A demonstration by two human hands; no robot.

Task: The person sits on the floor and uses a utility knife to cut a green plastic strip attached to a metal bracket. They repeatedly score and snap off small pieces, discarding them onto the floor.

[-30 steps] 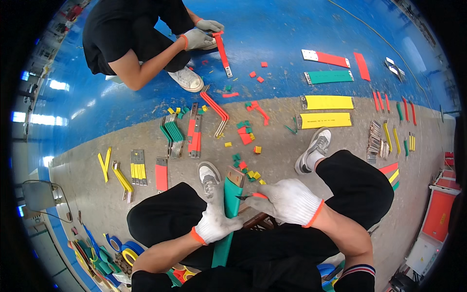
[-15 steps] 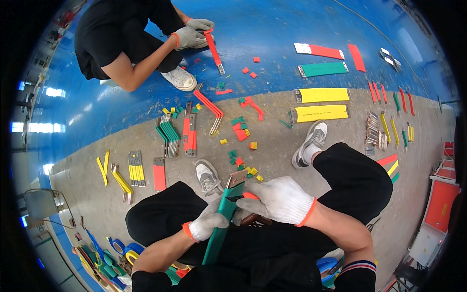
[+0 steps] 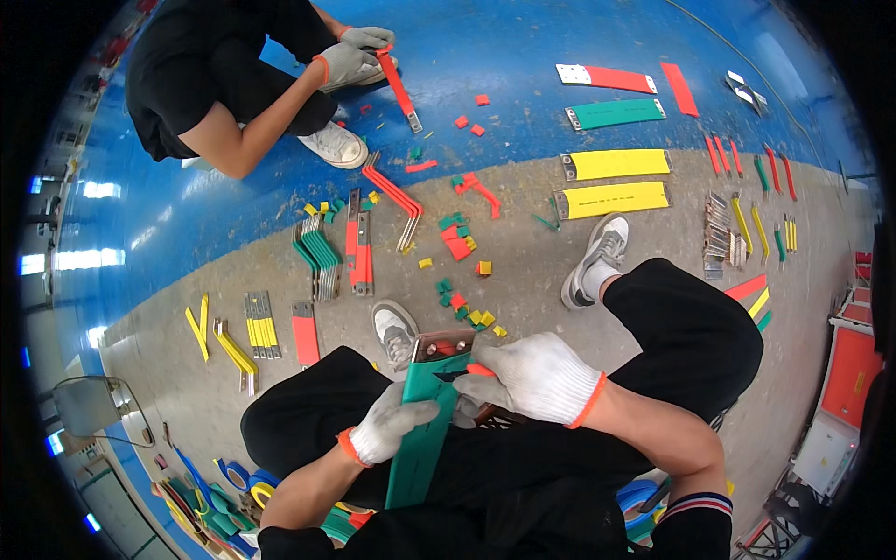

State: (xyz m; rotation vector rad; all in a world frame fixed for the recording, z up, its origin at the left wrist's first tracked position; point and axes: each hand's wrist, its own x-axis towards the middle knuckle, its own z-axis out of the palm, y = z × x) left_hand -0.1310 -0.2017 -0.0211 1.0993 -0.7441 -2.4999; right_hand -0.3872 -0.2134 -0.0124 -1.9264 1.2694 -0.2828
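Observation:
A flat metal bar in a green sleeve (image 3: 422, 457) slants up from my lap, its bare end with holes pointing away from me. My left hand (image 3: 385, 427) grips the bar's left edge, thumb lying across the green face. In my right hand (image 3: 541, 375), closed, is a small knife (image 3: 480, 371) with an orange-red handle. Its dark blade lies at the green sleeve, just below the bare metal end. My right fingertips are partly hidden behind the bar.
Sleeve scraps (image 3: 455, 245) litter the floor ahead. Yellow-sleeved bars (image 3: 616, 164) lie at right, bent green bars (image 3: 322, 254) at left. Opposite, a gloved co-worker holds a red-sleeved bar (image 3: 397, 89). Tape rolls (image 3: 233, 474) lie at lower left, a red cabinet (image 3: 851, 373) stands far right.
The green-sleeved bar has turned so its broad face shows, with the knife blade now seen against it. My left hand has shifted slightly left. The whole view has moved a little.

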